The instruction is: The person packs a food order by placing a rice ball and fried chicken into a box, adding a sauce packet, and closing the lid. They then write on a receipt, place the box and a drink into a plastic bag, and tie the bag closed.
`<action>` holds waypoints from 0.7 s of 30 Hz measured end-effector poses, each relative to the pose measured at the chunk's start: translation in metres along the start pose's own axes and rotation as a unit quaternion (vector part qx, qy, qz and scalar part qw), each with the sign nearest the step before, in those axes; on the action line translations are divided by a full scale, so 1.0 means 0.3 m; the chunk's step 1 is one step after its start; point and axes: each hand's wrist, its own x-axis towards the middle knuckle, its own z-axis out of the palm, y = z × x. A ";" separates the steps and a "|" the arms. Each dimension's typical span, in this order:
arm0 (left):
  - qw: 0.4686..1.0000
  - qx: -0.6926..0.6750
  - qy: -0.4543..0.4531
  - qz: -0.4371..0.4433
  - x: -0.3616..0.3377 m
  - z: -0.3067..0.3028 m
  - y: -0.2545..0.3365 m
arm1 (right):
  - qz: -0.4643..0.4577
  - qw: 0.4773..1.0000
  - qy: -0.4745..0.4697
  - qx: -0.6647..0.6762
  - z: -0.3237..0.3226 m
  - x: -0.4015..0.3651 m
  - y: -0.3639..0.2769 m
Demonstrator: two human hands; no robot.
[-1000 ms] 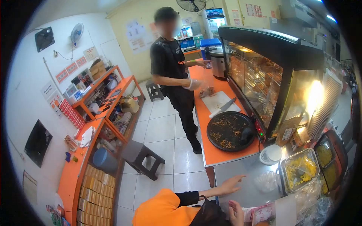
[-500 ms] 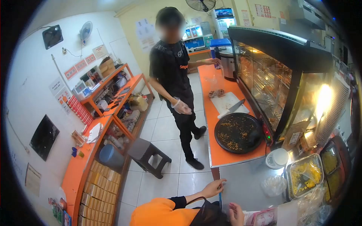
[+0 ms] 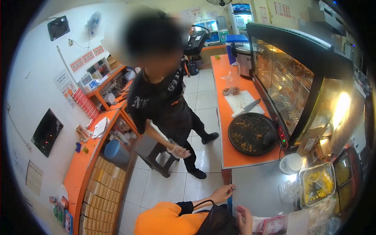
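My left hand (image 3: 223, 193) reaches to the left edge of the steel table (image 3: 254, 184), fingers extended and loosely bent, with nothing visible in it. My right hand (image 3: 244, 220) is lower down by the table's front edge, fingers slightly apart and empty. Close to it lie pink-and-white printed packets (image 3: 274, 225). A co-worker (image 3: 160, 98) in black stands across the floor, with one hand in a clear plastic glove (image 3: 180, 151) hanging low. The co-worker's other hand is hidden.
On the orange counter (image 3: 225, 129) are a round black pan (image 3: 252, 134) with crumbs, a white cutting board (image 3: 239, 101), a knife (image 3: 251, 105) and a bag with meat (image 3: 231, 91). A heated display case (image 3: 286, 74), white scale (image 3: 290, 164) and tray of yellow food (image 3: 319, 184) stand right. A stool (image 3: 154, 152) is behind the co-worker.
The co-worker has stepped closer and to the left, now in front of the stool, and has let go of the plastic bag on the counter. My hands have barely moved.
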 end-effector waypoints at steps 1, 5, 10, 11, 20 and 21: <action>1.000 0.008 0.015 0.008 0.010 0.013 0.008 | -0.004 1.000 0.006 -0.007 0.000 0.002 -0.013; 0.988 0.092 0.089 0.082 0.119 0.089 0.047 | 0.036 0.999 0.012 0.017 0.016 -0.003 -0.035; 0.973 0.118 0.100 0.169 0.317 0.255 0.043 | 0.099 0.986 -0.035 0.130 0.019 -0.015 -0.103; 0.964 0.142 0.110 0.194 0.350 0.298 0.027 | 0.069 0.993 0.009 0.094 0.029 -0.016 -0.096; 0.957 0.204 0.042 0.201 0.377 0.348 -0.011 | 0.132 0.986 0.054 0.090 0.001 -0.054 -0.112; 0.956 0.207 0.042 0.201 0.379 0.350 -0.010 | 0.130 0.986 0.057 0.088 -0.001 -0.055 -0.115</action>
